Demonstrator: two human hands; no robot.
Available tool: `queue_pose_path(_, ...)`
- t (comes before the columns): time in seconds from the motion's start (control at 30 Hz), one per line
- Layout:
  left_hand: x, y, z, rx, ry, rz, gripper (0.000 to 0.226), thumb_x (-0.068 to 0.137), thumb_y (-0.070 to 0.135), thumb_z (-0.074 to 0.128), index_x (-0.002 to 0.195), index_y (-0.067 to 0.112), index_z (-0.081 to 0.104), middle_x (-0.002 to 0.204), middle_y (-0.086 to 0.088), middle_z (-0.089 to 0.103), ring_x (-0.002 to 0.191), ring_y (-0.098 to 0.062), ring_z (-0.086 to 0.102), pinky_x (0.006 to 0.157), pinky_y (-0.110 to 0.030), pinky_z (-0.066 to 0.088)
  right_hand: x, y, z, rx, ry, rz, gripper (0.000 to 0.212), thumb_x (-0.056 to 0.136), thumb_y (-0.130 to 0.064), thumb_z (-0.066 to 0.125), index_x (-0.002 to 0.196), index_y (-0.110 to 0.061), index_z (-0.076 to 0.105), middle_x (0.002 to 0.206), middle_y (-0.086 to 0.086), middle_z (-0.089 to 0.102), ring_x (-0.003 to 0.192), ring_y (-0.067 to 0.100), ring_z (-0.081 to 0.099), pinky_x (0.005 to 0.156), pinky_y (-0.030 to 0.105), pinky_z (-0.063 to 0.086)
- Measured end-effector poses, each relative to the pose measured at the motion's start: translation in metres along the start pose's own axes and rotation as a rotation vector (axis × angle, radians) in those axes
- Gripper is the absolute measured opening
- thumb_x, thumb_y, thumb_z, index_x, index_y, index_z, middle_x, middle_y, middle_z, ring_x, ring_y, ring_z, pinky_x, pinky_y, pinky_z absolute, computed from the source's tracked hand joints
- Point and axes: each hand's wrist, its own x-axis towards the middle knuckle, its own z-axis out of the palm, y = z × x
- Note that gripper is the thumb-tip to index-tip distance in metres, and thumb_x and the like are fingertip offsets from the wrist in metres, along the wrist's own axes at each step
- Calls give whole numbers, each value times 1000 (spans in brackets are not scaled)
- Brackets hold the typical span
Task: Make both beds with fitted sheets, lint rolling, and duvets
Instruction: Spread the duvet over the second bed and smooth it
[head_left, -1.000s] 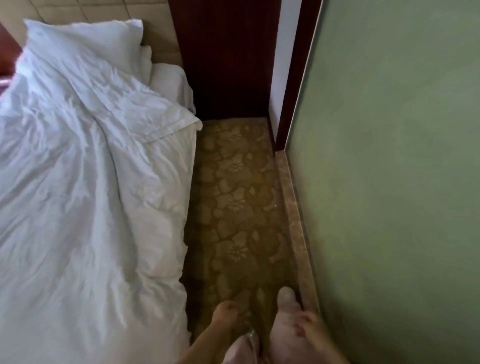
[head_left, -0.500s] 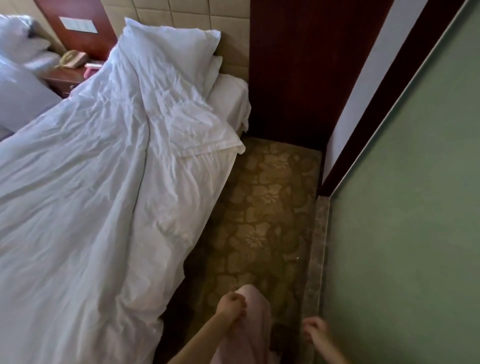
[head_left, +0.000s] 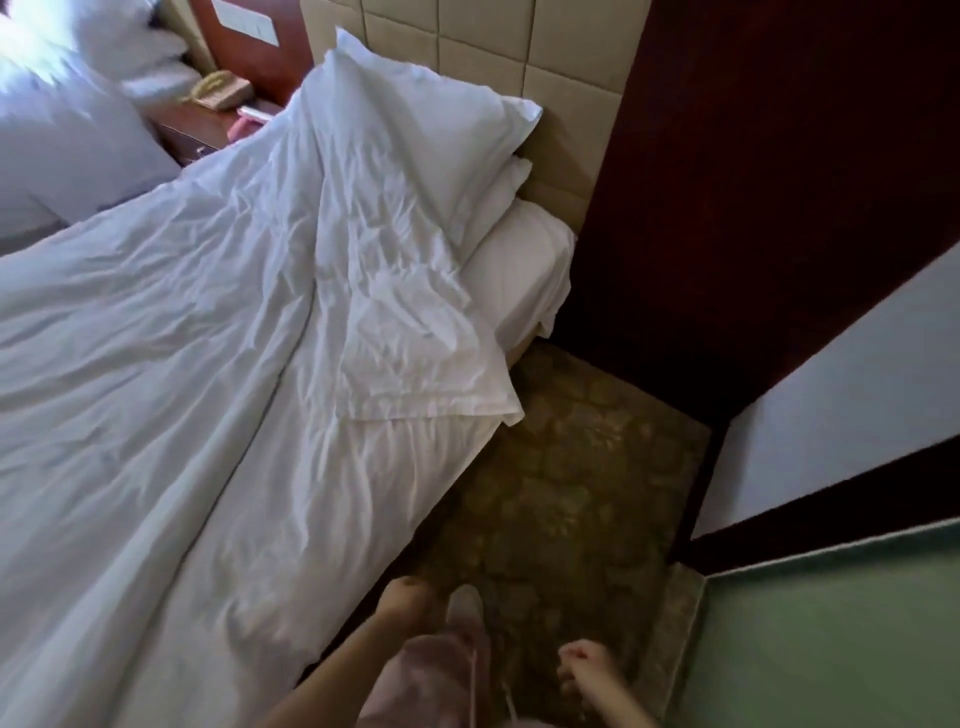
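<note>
A rumpled white duvet (head_left: 171, 374) covers the near bed, with one corner folded back (head_left: 415, 358) near the head. A white pillow (head_left: 415, 130) leans on the padded headboard, and bare mattress sheet (head_left: 519, 270) shows beside it. My left hand (head_left: 402, 597) hangs by the bed's edge with fingers loosely curled, holding nothing. My right hand (head_left: 584, 662) hangs low over the carpet, fingers loosely curled and empty. The second bed (head_left: 62, 140) shows at the far left, white and bright.
A narrow strip of patterned carpet (head_left: 561, 493) runs between the bed and a green wall (head_left: 831, 649). A dark wooden panel (head_left: 753, 182) closes the far end. A nightstand (head_left: 202, 130) with a telephone (head_left: 221, 91) stands between the beds.
The view has swung left and up, bringing in the headboard, nightstand and second bed. Both hands stay low and empty as I walk along the bedside.
</note>
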Motion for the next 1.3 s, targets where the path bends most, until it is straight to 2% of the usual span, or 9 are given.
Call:
queue_pose_path(0.2, 69, 139, -14, -285, -15, -50, 11, 92, 5, 49, 87, 10, 56, 80, -7, 58, 60, -15, 53, 46, -19, 33, 66, -172, -56, 29, -14, -96, 15, 96, -5, 47, 90, -15, 58, 83, 8, 62, 70, 17, 57, 54, 20, 43)
queue_pose_path(0.43, 170, 236, -28, -550, 107, -162, 14, 99, 13, 40, 108, 6, 48, 105, -13, 55, 78, -22, 55, 70, -29, 40, 173, -308, -97, -216, -194, -179, 22, 91, 10, 48, 73, 1, 57, 61, 11, 55, 35, 13, 50, 30, 14, 36)
queue_pose_path(0.6, 224, 294, -26, -902, 240, -262, 39, 100, 17, 41, 136, 3, 40, 135, -17, 48, 108, -31, 55, 90, -40, 41, 257, -418, -141, -441, -264, -232, 16, 90, 10, 49, 77, 8, 58, 63, 18, 57, 43, 22, 55, 38, 21, 42)
queue_pose_path(0.73, 261, 330, -17, -1150, 336, -337, 51, 98, 22, 50, 143, 5, 32, 148, -16, 34, 132, -38, 37, 107, -46, 32, 305, -511, -168, -461, -201, -297, 9, 86, 13, 54, 83, 8, 61, 68, 21, 60, 58, 28, 58, 45, 22, 47)
queue_pose_path(0.9, 288, 346, -14, -1393, 437, -430, 75, 90, 36, 62, 148, 18, 18, 154, -7, 24, 139, -35, 27, 109, -48, 29, 342, -588, -169, -577, -190, -310, 9, 88, 8, 54, 85, 6, 62, 73, 22, 63, 58, 27, 56, 52, 27, 44)
queue_pose_path(1.03, 335, 311, -17, -1561, 400, -477, 104, 57, 50, 86, 140, 36, 24, 148, -7, 34, 126, -37, 44, 99, -56, 42, 346, -626, -137, -723, -276, -296, 8, 90, -3, 57, 95, -3, 64, 80, 11, 66, 59, 18, 57, 47, 21, 39)
queue_pose_path(1.13, 361, 300, -28, -1593, 422, -497, 107, 62, 44, 85, 144, 31, 18, 148, -10, 30, 131, -38, 38, 102, -55, 39, 353, -653, -95, -785, -327, -338, 16, 91, -8, 59, 107, -5, 61, 92, 7, 64, 74, 18, 57, 53, 20, 39)
queue_pose_path(1.2, 402, 272, -28, -1626, 419, -447, 132, 36, 52, 93, 146, 32, 23, 149, -10, 33, 131, -40, 40, 102, -59, 37, 362, -674, -60, -785, -362, -356, 29, 90, -8, 62, 118, -2, 56, 110, 12, 61, 90, 19, 53, 58, 16, 37)
queue_pose_path(1.3, 413, 280, -38, -1597, 448, -542, 131, 27, 60, 92, 141, 25, 35, 139, -4, 45, 123, -33, 50, 99, -53, 44, 374, -694, -6, -782, -467, -385, 73, 78, -21, 76, 139, -4, 39, 139, 15, 46, 114, 22, 47, 76, 24, 38)
